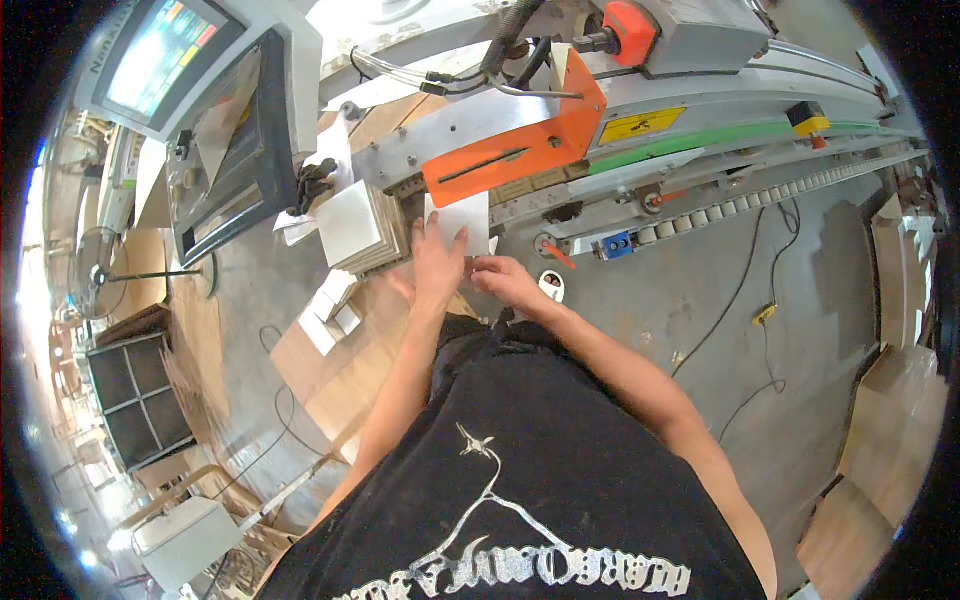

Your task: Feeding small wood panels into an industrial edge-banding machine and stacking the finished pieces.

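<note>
A white rectangular panel (470, 217) lies at the machine's near edge, its far end under an orange guard (510, 155). My left hand (438, 260) rests on the panel's left part with fingers stretched out and apart. At its near edge, my right hand (508, 284) has bent fingers closed on the panel near the left wrist; the fingertips are partly hidden. Just left of my left hand stands a stack of white-faced panels (352, 228) with light brown edges.
Several small white blocks (332, 308) lie on a wooden board (325, 365) at left. A control screen (165, 65) stands at the upper left. The machine's roller chain (740, 205) runs off to the right. Cables (745, 290) cross the grey floor. Cardboard (890, 420) stands far right.
</note>
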A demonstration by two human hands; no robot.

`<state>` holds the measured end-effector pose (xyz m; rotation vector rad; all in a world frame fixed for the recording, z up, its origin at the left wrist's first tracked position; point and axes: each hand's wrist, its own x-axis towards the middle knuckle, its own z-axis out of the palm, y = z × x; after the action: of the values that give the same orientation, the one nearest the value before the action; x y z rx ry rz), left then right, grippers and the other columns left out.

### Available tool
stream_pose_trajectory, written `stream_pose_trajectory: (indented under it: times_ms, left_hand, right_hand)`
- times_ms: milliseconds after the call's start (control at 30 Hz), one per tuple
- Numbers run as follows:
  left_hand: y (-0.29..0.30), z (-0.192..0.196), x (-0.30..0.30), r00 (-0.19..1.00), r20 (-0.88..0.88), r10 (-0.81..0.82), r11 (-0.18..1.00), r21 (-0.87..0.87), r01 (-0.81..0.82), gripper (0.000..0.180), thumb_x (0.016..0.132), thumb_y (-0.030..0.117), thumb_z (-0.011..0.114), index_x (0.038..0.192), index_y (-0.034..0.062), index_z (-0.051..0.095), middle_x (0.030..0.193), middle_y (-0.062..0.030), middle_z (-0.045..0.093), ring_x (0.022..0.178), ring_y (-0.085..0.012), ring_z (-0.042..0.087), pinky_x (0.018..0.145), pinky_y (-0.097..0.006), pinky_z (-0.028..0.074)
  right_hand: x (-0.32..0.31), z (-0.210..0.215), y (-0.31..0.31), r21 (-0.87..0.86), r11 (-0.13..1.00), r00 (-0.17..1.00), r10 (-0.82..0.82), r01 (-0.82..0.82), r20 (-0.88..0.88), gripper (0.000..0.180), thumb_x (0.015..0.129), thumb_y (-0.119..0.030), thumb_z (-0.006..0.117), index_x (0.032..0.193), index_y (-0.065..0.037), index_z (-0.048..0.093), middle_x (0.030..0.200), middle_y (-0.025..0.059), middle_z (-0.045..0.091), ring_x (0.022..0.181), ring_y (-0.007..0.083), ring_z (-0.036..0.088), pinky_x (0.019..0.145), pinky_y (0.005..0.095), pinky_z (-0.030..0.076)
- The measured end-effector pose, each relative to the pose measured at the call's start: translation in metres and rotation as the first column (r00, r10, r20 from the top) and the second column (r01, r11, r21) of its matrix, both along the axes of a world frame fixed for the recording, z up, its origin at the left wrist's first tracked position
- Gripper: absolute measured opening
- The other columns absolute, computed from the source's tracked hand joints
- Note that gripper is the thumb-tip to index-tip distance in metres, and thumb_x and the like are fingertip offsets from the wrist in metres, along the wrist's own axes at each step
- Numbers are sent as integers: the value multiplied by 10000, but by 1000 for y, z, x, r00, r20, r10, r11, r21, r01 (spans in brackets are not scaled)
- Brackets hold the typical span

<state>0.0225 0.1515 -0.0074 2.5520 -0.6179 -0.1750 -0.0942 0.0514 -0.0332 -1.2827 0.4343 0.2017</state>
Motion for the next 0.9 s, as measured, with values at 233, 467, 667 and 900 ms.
stream_pose_trajectory:
  times_ms: [233, 467, 667, 900]
  left_hand:
    - [31, 10, 3, 974, -227, 6, 991, -128, -36, 454, 854, 182, 616, 1277, 43, 530, 1249, -175, 567, 1127, -285, 568, 950, -370, 438]
    - [18, 12, 19, 845, -514, -147, 855, -495, -153, 522, 776, -27, 436, 1291, 24, 498, 1289, -128, 555, 1085, -218, 579, 878, -324, 476]
    - [13, 14, 29, 736, -644, -209, 807, -538, -242, 536, 754, -65, 413, 1279, 27, 468, 1337, -121, 522, 1028, -201, 590, 795, -311, 487]
    - [-8, 8, 19, 514, -780, -356, 710, -584, -395, 453, 755, -61, 451, 1198, 32, 466, 1289, -112, 536, 773, -198, 659, 676, -296, 527]
  right_hand:
    - [16, 1, 1, 215, 916, 936, -352, 339, 22, 395, 787, -94, 541, 1148, 45, 617, 1020, 60, 659, 899, 146, 587, 816, 264, 462]
    - [36, -5, -2, 389, 800, 854, -517, 456, 63, 400, 823, -23, 489, 1219, 27, 511, 1238, 108, 557, 1193, 213, 532, 975, 329, 447]
    - [36, -7, -4, 488, 671, 761, -649, 558, 22, 331, 806, 17, 470, 1130, -1, 534, 1189, 113, 574, 1170, 232, 550, 994, 349, 440]
    - [22, 0, -21, 560, 492, 608, -793, 667, -27, 319, 778, 27, 459, 1085, -26, 528, 1155, 99, 594, 1081, 198, 573, 928, 327, 470]
